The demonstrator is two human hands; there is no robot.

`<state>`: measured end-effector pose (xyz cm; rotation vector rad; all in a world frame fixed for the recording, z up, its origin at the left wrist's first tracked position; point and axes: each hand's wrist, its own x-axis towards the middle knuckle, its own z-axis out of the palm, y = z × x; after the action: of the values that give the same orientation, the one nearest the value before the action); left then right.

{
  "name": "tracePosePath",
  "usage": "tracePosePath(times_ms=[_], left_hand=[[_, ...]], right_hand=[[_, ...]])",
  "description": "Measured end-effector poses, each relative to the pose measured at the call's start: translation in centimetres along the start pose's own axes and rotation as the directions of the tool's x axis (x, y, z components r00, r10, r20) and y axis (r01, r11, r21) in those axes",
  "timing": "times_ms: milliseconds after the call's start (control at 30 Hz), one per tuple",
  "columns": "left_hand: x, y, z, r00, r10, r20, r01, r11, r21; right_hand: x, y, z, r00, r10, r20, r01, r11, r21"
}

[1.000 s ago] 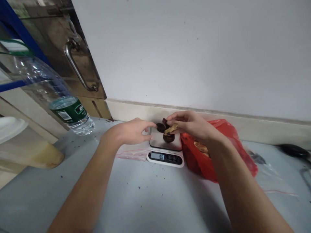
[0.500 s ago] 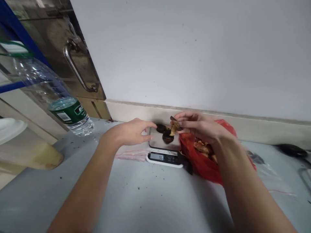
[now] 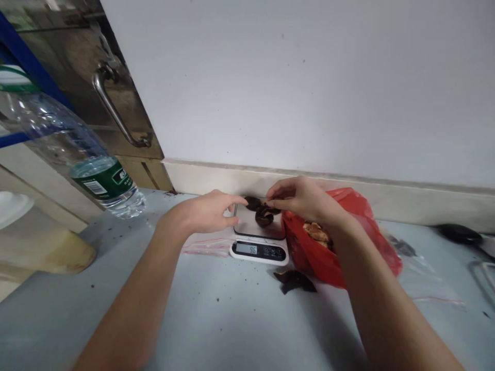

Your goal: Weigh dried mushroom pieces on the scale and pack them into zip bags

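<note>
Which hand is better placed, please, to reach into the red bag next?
Probably the right hand: it is beside the red bag, while the left hand is at the scale's opposite side.

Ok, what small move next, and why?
I'd probably ease the right hand and left hand clear of the scale: both are right by the dark pieces on it, where any touch could disturb the displayed reading.
</note>
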<state>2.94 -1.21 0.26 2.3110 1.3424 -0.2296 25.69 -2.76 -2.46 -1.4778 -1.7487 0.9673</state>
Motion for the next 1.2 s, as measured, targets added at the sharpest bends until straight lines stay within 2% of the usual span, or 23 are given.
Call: tracePosePath(times_ms=[233, 367, 467, 567, 633, 700, 767, 800, 867, 1000, 1067, 1200], left_hand=[[0.4, -0.3, 0.2, 1.0, 0.018, 0.008, -0.018, 1.0, 0.007], [0.6, 0.1, 0.4, 0.998, 0.01, 0.059, -0.011, 1.0, 0.024], [0.5, 0.3, 0.4, 0.997, 0.004, 0.079, -0.005, 1.0, 0.019], [0.3, 0.3, 0.2, 0.997, -0.008, 0.075, 0.006, 1.0, 0.027], [0.2, 0.1, -0.1, 0.997, -0.021, 0.068, 0.018, 0.999, 0.049], [0.1, 0.1, -0.2, 0.997, -0.039, 0.065, 0.034, 0.997, 0.069], [0.2, 0.1, -0.2, 0.997, -0.039, 0.069, 0.034, 0.997, 0.07], [0.2, 0.2, -0.2, 0.997, -0.032, 0.073, 0.027, 0.998, 0.064], [0.2, 0.4, -0.1, 0.997, -0.016, 0.08, 0.013, 0.999, 0.046], [0.0, 0.8, -0.1, 0.996, -0.03, 0.078, 0.028, 0.999, 0.03], [-0.1, 0.9, -0.2, 0.996, -0.044, 0.076, 0.041, 0.999, 0.036], [-0.1, 0.6, -0.4, 0.997, -0.019, 0.073, 0.016, 0.999, 0.043]], right_hand=[[0.6, -0.4, 1.9, 0.99, -0.112, -0.082, 0.107, 0.992, -0.059], [0.1, -1.1, 1.2, 0.982, -0.128, -0.141, 0.11, 0.985, -0.129], [-0.8, -1.9, 0.2, 0.986, -0.095, -0.139, 0.074, 0.986, -0.149], [-2.3, -2.6, -0.3, 0.999, -0.013, -0.034, 0.007, 0.988, -0.153], [-3.5, -3.0, -0.1, 0.988, 0.068, 0.14, -0.033, 0.97, -0.239], [-4.6, -3.3, 0.5, 0.924, 0.174, 0.341, -0.024, 0.915, -0.403], [-5.6, -3.5, 1.2, 0.854, 0.262, 0.451, 0.035, 0.834, -0.551], [-5.9, -3.4, 1.6, 0.842, 0.278, 0.462, 0.066, 0.797, -0.6], [-6.4, -3.2, 2.3, 0.856, 0.27, 0.441, 0.103, 0.747, -0.657], [-6.8, -2.3, 3.1, 0.868, 0.295, 0.399, 0.1, 0.683, -0.723], [-6.9, -2.0, 3.0, 0.865, 0.297, 0.404, 0.101, 0.686, -0.721], [-6.8, -2.1, 1.8, 0.869, 0.243, 0.43, 0.107, 0.757, -0.644]])
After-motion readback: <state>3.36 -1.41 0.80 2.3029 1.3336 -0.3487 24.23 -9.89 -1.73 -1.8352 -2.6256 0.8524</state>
